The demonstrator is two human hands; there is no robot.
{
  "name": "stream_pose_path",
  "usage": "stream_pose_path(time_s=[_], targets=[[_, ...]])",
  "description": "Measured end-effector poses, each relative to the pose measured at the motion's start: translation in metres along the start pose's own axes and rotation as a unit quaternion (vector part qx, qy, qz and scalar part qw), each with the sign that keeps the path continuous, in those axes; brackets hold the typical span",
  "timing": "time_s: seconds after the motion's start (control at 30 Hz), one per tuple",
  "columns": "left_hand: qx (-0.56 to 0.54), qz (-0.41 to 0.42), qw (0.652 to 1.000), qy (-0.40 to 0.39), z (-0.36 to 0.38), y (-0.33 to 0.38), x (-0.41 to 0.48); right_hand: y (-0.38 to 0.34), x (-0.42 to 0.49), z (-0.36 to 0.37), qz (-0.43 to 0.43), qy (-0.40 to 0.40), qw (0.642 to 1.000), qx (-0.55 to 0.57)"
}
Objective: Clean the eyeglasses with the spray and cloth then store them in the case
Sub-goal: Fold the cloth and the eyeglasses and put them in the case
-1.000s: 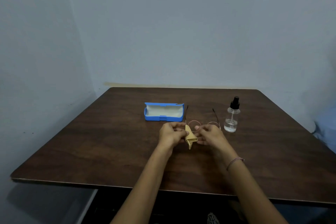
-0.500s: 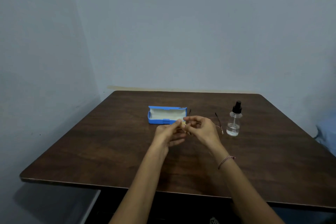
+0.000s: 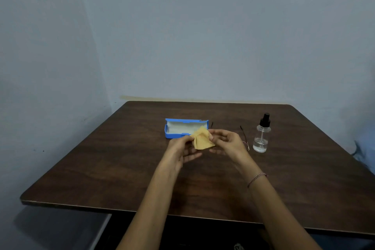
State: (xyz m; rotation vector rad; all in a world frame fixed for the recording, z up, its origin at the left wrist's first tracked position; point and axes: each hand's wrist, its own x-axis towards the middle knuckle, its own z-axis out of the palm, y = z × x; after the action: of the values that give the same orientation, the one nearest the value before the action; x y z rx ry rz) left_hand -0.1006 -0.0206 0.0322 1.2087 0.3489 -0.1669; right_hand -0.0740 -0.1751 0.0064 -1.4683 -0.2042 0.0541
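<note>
A yellow cloth (image 3: 201, 139) hangs spread between my two hands above the brown table (image 3: 113, 164). My left hand (image 3: 180, 149) pinches its left edge and my right hand (image 3: 227, 141) pinches its upper right edge. The thin-framed eyeglasses (image 3: 244, 138) lie on the table behind my right hand; only one dark temple arm and a bit of the frame show. An open blue case (image 3: 182, 129) with a pale lining sits just behind the cloth. A clear spray bottle (image 3: 261, 135) with a black nozzle stands upright to the right.
The table stands in a corner, with grey walls behind it and to the left. Its front edge runs across the lower part of the view. A pale blue object (image 3: 367, 148) shows at the far right edge.
The cloth was folded small between my fingertips; now it is opened out between both hands. My hands have lifted a little off the eyeglasses and toward the case.
</note>
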Motion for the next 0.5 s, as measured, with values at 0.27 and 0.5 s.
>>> stream_pose_path(time_s=[0.27,0.5], targets=[[0.082,0.074,0.987,0.114,0.001,-0.008,0.013,-0.004,0.006,0.002,0.133,0.025,0.982,0.132],[0.129,0.155,0.978,0.05,0.011,-0.007,0.016,-0.008,0.014,0.008,0.121,0.03,0.985,0.121]])
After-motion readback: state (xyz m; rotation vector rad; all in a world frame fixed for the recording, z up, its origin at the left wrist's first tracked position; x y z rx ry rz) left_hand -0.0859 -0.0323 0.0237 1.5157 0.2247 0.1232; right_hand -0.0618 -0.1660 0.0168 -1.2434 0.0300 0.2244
